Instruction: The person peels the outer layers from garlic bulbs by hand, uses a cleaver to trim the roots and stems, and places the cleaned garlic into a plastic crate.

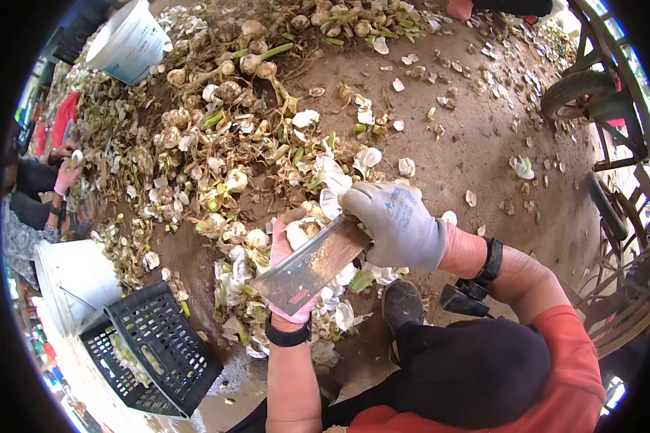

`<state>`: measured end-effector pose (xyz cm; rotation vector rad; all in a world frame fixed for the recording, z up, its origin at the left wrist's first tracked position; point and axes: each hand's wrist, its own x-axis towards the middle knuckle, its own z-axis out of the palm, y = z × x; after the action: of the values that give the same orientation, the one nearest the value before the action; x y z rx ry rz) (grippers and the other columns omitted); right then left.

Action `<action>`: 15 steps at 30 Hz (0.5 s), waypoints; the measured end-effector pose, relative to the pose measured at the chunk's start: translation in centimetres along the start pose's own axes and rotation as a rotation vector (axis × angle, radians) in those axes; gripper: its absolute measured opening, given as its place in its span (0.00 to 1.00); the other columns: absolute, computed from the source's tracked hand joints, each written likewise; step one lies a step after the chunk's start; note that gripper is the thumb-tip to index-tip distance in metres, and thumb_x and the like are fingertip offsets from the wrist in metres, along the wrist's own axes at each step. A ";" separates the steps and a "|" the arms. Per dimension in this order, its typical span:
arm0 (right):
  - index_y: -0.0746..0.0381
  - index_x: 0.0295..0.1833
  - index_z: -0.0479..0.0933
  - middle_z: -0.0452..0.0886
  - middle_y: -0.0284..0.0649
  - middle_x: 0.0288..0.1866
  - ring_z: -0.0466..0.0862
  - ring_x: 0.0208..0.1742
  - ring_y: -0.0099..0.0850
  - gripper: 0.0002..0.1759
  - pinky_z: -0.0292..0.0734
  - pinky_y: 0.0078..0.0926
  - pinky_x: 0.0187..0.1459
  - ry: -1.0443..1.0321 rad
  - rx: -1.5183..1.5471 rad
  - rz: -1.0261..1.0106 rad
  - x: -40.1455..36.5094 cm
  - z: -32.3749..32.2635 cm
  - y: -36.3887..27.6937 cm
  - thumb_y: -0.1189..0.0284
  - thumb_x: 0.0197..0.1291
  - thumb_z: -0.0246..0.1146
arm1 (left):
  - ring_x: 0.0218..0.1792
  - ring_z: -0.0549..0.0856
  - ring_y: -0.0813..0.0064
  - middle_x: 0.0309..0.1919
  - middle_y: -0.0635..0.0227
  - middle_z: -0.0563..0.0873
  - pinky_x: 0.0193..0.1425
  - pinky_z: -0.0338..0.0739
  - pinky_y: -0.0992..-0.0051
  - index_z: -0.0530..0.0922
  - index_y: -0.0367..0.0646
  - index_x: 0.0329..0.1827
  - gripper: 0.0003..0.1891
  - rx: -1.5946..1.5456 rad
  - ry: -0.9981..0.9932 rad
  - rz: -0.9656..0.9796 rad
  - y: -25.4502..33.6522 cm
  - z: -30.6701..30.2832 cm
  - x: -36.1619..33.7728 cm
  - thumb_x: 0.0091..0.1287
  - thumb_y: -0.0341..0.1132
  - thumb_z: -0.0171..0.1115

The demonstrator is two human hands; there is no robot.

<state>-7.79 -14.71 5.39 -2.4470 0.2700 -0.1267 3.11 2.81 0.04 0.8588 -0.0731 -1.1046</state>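
My right hand (403, 225), in a grey-white work glove, grips a broad-bladed cleaver (312, 265). Its dirt-smeared blade slants down to the left across my left hand (280, 247), which wears a pink glove. Partly hidden behind the blade, a garlic bulb (301, 234) rests in my left fingers, which are curled around it. Below both hands lies a heap of white peeled husks and leaves (232, 285) on the ground. Just beyond them spreads a large pile of garlic bulbs (173, 133) with dry roots and cut green stems.
A black plastic crate (167, 328) with pale pieces inside stands at lower left, beside a white bucket (87, 270). Another white bucket (133, 45) tilts at upper left. A co-worker's pink-gloved hand (66, 178) is at far left. A wheeled cart (581, 94) stands at right.
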 end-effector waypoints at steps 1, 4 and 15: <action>0.61 0.41 0.71 0.77 0.46 0.37 0.81 0.41 0.49 0.17 0.75 0.44 0.40 0.010 -0.012 -0.012 0.0 0.1 0.0 0.71 0.47 0.68 | 0.53 0.84 0.69 0.52 0.57 0.81 0.58 0.84 0.65 0.66 0.43 0.66 0.19 -0.215 -0.059 -0.047 0.2 0.0 0.0 0.76 0.36 0.54; 0.62 0.42 0.71 0.77 0.46 0.38 0.81 0.43 0.49 0.18 0.75 0.44 0.41 -0.019 -0.027 0.002 0.1 0.3 -0.1 0.72 0.46 0.68 | 0.52 0.83 0.69 0.51 0.59 0.81 0.58 0.83 0.65 0.68 0.42 0.64 0.16 -0.406 -0.041 -0.059 0.8 1.7 -0.7 0.81 0.38 0.41; 0.62 0.44 0.71 0.75 0.45 0.41 0.81 0.44 0.47 0.21 0.75 0.43 0.43 -0.026 -0.045 -0.038 0.0 1.4 0.0 0.74 0.41 0.68 | 0.54 0.83 0.61 0.56 0.58 0.82 0.65 0.76 0.61 0.74 0.41 0.59 0.23 0.347 0.141 0.067 0.2 0.8 0.1 0.78 0.51 0.44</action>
<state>-7.54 -13.88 4.27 -2.4975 0.2171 -0.1063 2.91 2.33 0.70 1.2342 -0.1786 -0.9800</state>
